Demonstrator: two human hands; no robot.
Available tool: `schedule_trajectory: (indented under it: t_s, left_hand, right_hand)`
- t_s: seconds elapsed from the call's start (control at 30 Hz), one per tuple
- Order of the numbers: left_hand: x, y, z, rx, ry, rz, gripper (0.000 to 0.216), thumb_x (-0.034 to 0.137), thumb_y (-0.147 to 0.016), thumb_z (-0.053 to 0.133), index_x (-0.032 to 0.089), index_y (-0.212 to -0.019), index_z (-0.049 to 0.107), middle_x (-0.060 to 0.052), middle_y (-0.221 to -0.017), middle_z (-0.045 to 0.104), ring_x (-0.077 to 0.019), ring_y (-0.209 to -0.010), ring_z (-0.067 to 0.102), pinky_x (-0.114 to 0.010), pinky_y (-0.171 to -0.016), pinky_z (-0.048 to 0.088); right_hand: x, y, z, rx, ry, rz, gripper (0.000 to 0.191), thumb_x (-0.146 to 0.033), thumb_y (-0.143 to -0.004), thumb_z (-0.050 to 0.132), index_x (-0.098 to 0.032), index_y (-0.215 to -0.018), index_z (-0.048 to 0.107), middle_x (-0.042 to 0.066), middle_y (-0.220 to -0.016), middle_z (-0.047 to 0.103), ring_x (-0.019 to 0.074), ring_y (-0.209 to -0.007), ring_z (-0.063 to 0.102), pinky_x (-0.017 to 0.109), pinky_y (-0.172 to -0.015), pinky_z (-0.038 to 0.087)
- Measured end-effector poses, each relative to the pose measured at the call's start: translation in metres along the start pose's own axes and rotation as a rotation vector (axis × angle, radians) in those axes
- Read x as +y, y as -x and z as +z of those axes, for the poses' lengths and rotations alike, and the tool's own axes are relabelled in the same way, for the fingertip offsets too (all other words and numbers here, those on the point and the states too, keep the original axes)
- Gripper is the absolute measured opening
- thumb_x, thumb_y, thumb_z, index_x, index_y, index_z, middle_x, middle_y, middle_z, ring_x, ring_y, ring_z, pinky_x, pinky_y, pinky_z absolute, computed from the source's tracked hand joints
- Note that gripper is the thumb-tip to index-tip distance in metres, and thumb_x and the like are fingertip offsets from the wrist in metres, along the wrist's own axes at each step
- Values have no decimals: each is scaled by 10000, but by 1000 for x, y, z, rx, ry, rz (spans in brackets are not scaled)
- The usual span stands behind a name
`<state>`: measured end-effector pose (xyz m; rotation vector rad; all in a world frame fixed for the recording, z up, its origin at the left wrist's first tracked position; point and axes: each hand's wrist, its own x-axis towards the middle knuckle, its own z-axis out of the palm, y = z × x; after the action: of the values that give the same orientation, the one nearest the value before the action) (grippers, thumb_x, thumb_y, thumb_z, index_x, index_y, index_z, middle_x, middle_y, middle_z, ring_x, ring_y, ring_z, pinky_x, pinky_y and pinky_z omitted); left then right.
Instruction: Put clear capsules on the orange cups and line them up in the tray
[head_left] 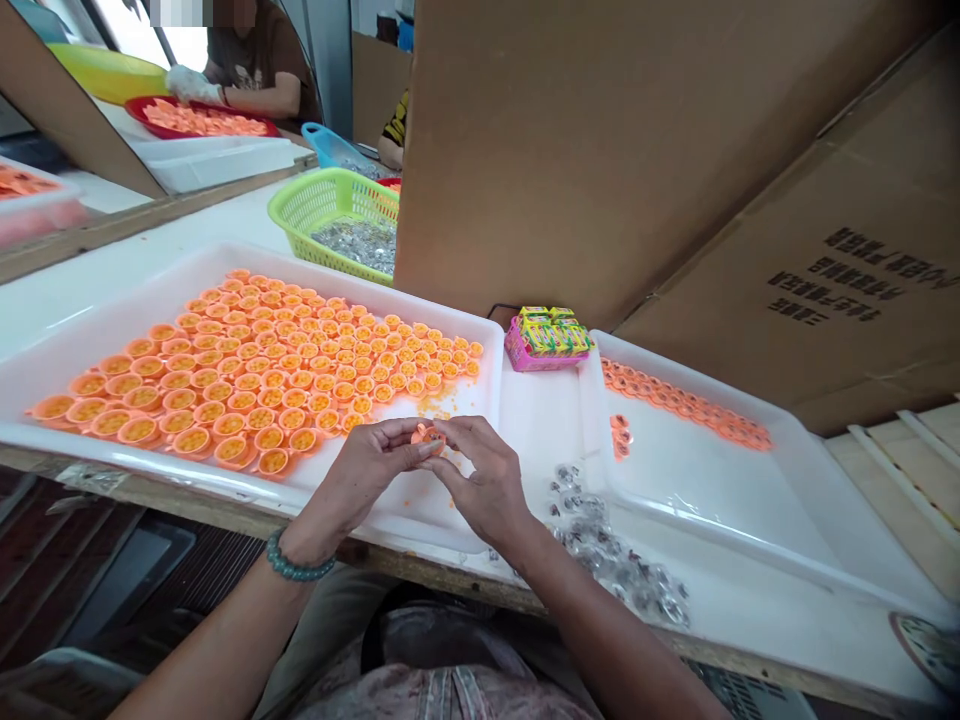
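My left hand (365,472) and my right hand (484,478) meet over the near edge of a white tray (187,265), fingers pinched together on one small orange cup (428,435). Several rows of orange cups (255,365) filled with yellow beads cover that tray. A green bead bracelet (296,566) sits on my left wrist. A pile of small clear caps (611,555) lies on the table just right of my right hand.
A second white tray (750,510) at the right holds a row of orange pieces (682,402). A pink box (546,338) stands between the trays. Behind are a green basket (315,200), a big cardboard box (637,150) and another person's gloved hand (191,85).
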<state>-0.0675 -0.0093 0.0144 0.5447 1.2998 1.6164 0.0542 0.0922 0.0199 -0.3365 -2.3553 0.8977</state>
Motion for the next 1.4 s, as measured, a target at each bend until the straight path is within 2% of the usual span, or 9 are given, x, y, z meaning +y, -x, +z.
schedule_trajectory:
  t_s: [0.1,0.27,0.4,0.53,0.7,0.87,1.03,1.27,1.4]
  left_hand:
    - [0,0,1,1,-13,17,325,299,-689,737,172,-985,693,-22,-805,660,-159,-810,588,-264,-763,474]
    - [-2,0,0,37,-70,26,344,324,-677,740,167,-980,694,-24,-814,662,-172,-796,588,-277,-741,475]
    - [-1,0,1,13,-77,16,346,328,-680,736,153,-975,695,-35,-807,667,-187,-801,599,-292,-745,482]
    - [2,2,1,-6,15,11,315,286,-683,742,176,-974,693,-35,-868,684,-179,-841,610,-291,-799,479]
    - [3,1,-1,11,45,19,291,286,-681,744,159,-938,693,-53,-895,686,-189,-863,612,-304,-810,486]
    - [4,1,0,23,-35,10,359,314,-660,754,158,-978,697,-47,-869,678,-222,-905,600,-354,-854,474]
    - [4,3,1,0,-131,7,385,366,-666,735,169,-995,704,-41,-792,677,-250,-880,605,-380,-819,492]
    - [1,0,-1,-64,-105,-29,346,358,-696,707,180,-993,701,-27,-825,685,-211,-846,616,-313,-794,487]
    - [-3,0,-3,-38,-76,-18,303,318,-686,717,170,-950,705,-28,-804,688,-192,-797,622,-292,-760,492]
  right_hand:
    - [6,1,4,14,72,-58,315,-205,-828,564,-226,-1141,593,80,-1008,618,180,-948,585,326,-845,496]
    - [12,3,9,19,153,-131,399,-147,-807,524,-209,-1200,551,110,-1050,615,209,-995,571,366,-875,489]
    - [12,0,6,2,92,-115,396,-134,-796,513,-215,-1181,569,90,-993,621,187,-920,591,334,-807,514]
    - [7,-1,3,-12,32,-101,373,-147,-805,528,-214,-1169,577,82,-987,614,166,-894,593,301,-786,514]
    - [3,0,2,55,6,24,343,-184,-800,581,-227,-1139,597,70,-980,612,152,-817,592,294,-759,511]
    - [9,-6,-3,-75,-127,80,321,-189,-798,608,-233,-1116,625,59,-979,622,132,-764,595,284,-743,512]
    - [11,-7,-5,-150,-130,32,379,-154,-801,599,-251,-1168,606,66,-1005,622,160,-888,604,295,-793,509]
    - [15,-1,0,-118,-51,-71,384,-161,-827,555,-282,-1190,587,59,-971,624,166,-899,600,299,-787,515]
    - [16,1,10,-113,-84,-69,380,-159,-823,560,-277,-1182,596,57,-945,619,156,-858,596,290,-761,511]
